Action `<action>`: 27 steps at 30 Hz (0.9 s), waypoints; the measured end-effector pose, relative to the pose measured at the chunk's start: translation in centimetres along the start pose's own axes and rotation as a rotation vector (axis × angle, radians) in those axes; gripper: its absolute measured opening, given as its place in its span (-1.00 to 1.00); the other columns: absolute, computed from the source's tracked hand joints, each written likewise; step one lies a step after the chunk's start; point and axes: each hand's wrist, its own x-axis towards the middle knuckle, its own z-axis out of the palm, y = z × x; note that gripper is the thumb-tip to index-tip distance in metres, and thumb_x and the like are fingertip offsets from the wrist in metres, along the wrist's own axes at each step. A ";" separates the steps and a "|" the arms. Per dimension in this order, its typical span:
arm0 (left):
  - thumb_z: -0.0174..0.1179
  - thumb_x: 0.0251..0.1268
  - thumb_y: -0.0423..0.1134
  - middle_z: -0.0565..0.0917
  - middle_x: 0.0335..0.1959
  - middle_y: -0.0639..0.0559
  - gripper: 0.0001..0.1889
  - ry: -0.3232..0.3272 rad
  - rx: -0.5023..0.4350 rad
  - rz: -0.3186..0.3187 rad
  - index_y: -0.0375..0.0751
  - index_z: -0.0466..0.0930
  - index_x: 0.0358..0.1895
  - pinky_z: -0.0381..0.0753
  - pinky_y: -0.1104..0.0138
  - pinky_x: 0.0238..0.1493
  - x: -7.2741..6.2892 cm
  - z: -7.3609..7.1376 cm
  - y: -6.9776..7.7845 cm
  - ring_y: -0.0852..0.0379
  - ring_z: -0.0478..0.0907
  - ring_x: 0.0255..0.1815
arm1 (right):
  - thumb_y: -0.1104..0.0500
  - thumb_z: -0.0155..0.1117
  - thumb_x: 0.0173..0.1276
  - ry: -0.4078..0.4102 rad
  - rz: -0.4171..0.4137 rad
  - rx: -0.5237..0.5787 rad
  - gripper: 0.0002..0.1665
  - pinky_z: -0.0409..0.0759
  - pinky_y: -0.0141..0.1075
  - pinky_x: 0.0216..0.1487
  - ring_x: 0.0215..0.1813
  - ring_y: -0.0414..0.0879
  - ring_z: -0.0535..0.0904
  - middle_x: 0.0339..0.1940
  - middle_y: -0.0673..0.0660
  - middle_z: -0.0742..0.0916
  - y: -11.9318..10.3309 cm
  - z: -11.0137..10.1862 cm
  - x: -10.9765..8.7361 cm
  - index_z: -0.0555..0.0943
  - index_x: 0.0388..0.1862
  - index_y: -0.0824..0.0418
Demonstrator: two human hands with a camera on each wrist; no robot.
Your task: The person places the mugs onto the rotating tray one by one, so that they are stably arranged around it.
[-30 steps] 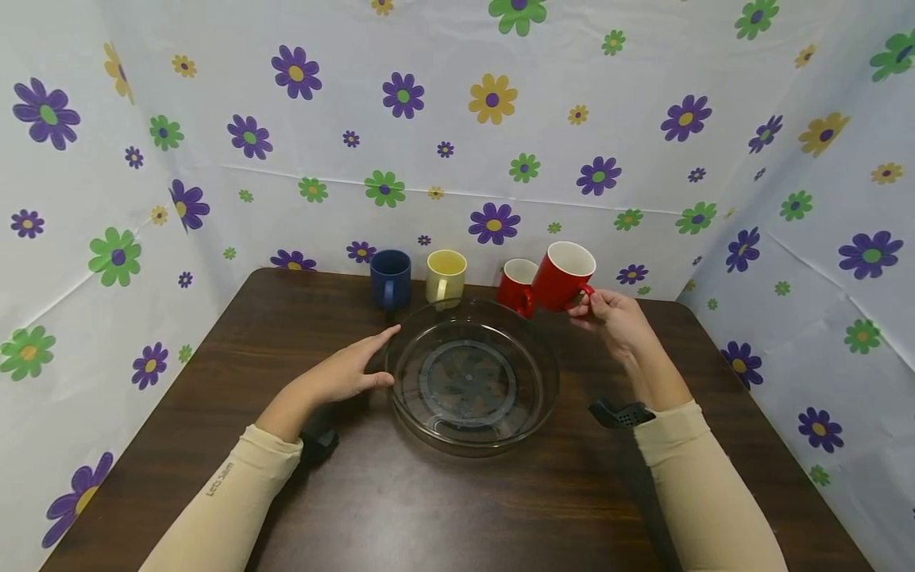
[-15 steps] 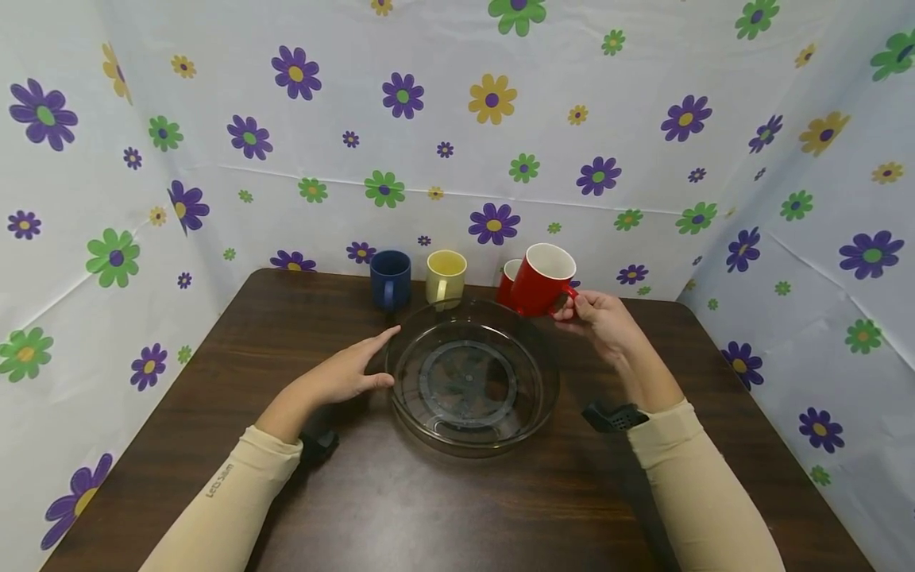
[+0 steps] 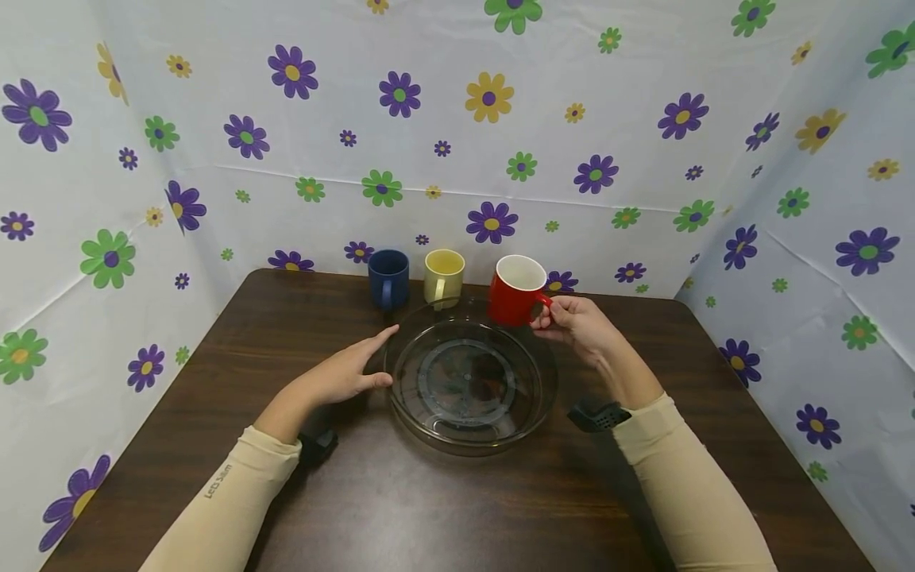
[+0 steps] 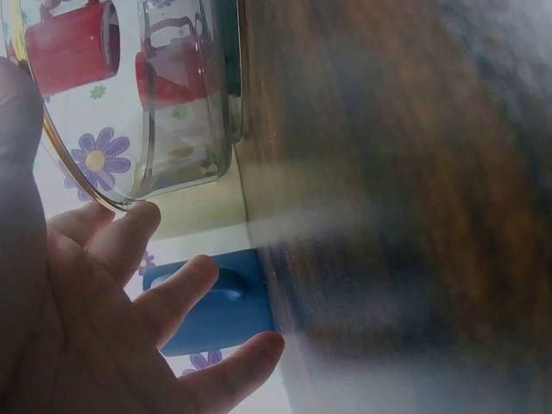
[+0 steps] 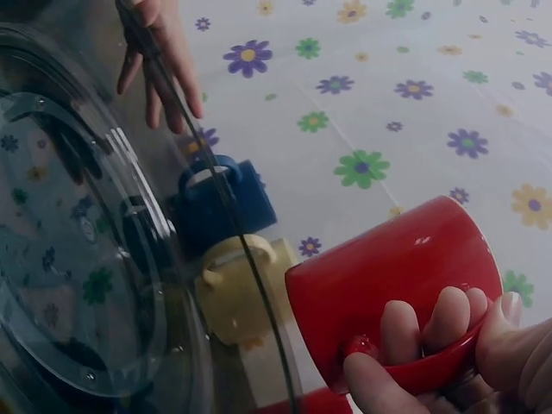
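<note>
My right hand (image 3: 582, 327) grips a red mug (image 3: 515, 298) by its handle, raised just over the far right rim of a round clear glass dish (image 3: 465, 441). The mug tilts in the right wrist view. Behind it, hidden in the head view, a second red mug (image 4: 177, 76) shows through the glass in the left wrist view. My left hand (image 3: 336, 373) has its fingers spread at the dish's left side, fingertips at the rim. Beyond the dish stand a blue mug (image 3: 389, 280) and a yellow mug (image 3: 444, 278), handles facing me.
The dish and mugs stand on a dark wooden table (image 3: 429, 524). White cloth walls (image 3: 443, 79) printed with flowers rise behind and at both sides. The row of mugs lies close to the table's back edge.
My right hand has carried the red mug left and slightly down, so it now covers the other red mug in the head view. My left hand stays at the dish.
</note>
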 end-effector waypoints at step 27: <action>0.28 0.41 -0.04 0.13 0.59 -0.33 -0.07 0.010 -0.009 0.024 -0.11 -0.11 0.66 0.14 -0.24 0.47 0.0 0.0 0.2 -0.36 0.15 0.54 | 0.33 -0.14 0.66 -0.203 0.064 -0.064 -0.73 0.62 -0.06 0.17 -0.11 -0.03 0.72 -0.36 0.15 0.65 0.5 1.7 2.7 0.50 -0.23 0.36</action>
